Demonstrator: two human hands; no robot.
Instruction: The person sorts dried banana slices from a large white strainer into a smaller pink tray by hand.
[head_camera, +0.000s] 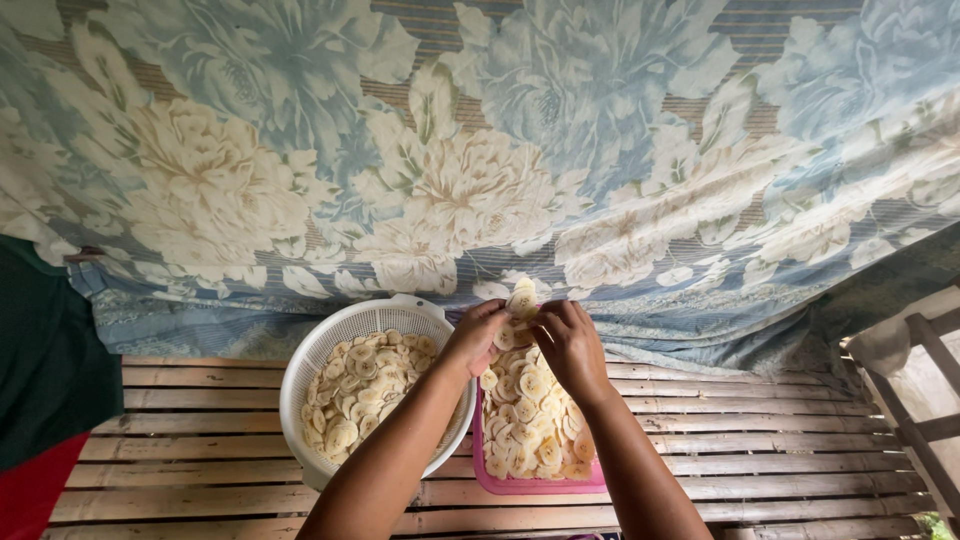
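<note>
My left hand and my right hand meet above the far end of a pink tray. Both pinch pale round banana slices held between the fingertips. The tray is filled with several rows of overlapping slices. To its left stands a white perforated basket holding a loose heap of the same slices. My left forearm crosses the basket's right rim.
Everything rests on a slatted bamboo platform. A large floral cloth in blue and cream hangs behind. Dark green and red fabric lies at the left edge. A wooden frame stands at the right.
</note>
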